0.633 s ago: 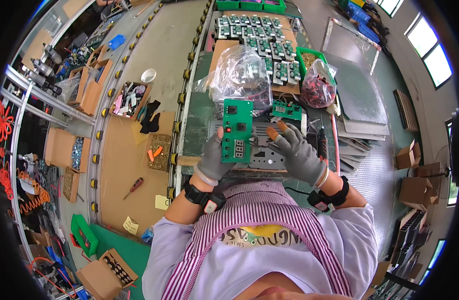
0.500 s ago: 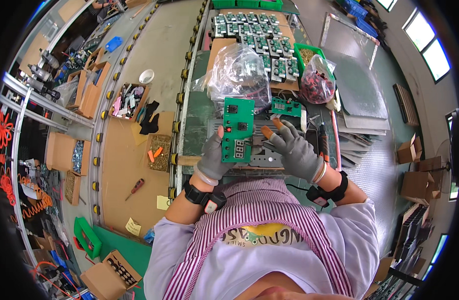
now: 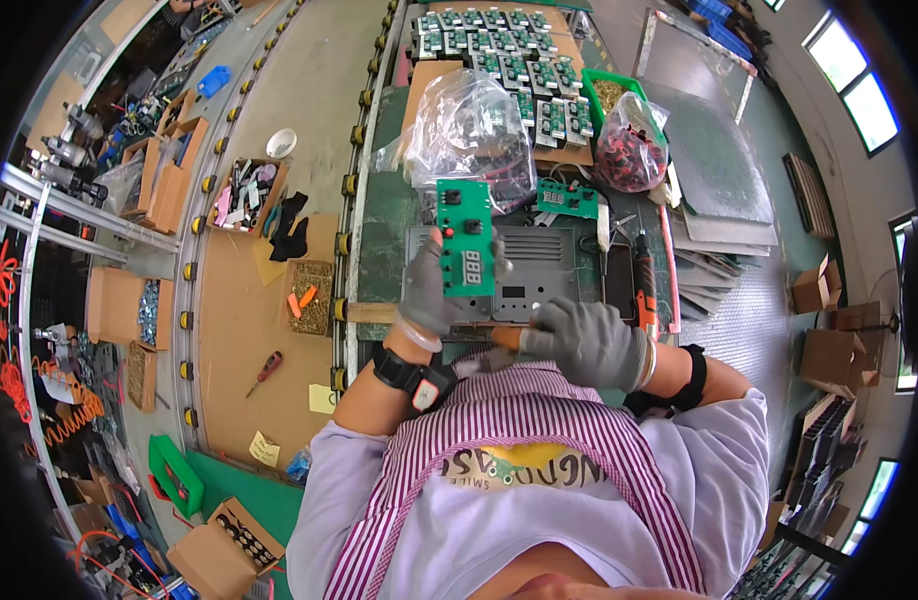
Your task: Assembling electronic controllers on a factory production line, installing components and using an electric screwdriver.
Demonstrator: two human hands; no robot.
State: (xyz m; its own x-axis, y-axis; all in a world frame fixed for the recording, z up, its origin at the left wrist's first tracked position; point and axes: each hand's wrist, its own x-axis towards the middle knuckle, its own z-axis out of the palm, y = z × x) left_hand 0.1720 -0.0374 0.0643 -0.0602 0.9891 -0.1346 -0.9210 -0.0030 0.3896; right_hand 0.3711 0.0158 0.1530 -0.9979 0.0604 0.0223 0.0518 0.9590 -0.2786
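Observation:
My left hand (image 3: 429, 290), in a grey glove, grips a green circuit board (image 3: 465, 238) by its left edge. The board stands tilted up, with black buttons, a red part and a digit display facing me. Below it lies a grey slotted metal panel (image 3: 544, 262) on the bench. My right hand (image 3: 584, 345), gloved with orange fingertips, is curled in front of the striped apron (image 3: 539, 390), apart from the board. Whatever its fingers hold, if anything, is hidden. A second green circuit board (image 3: 567, 198) lies beyond the panel.
A clear plastic bag (image 3: 469, 130) sits behind the board, near rows of green-topped assemblies (image 3: 514, 70). To the right are a bag of red parts (image 3: 631, 155), a green bin (image 3: 607, 92) and an orange-handled screwdriver (image 3: 645, 285). A roller rail (image 3: 349, 185) runs along the left.
My right hand has drawn back from beside the board toward the apron, its fingers curling in. My left hand has shifted the board slightly left and away from me.

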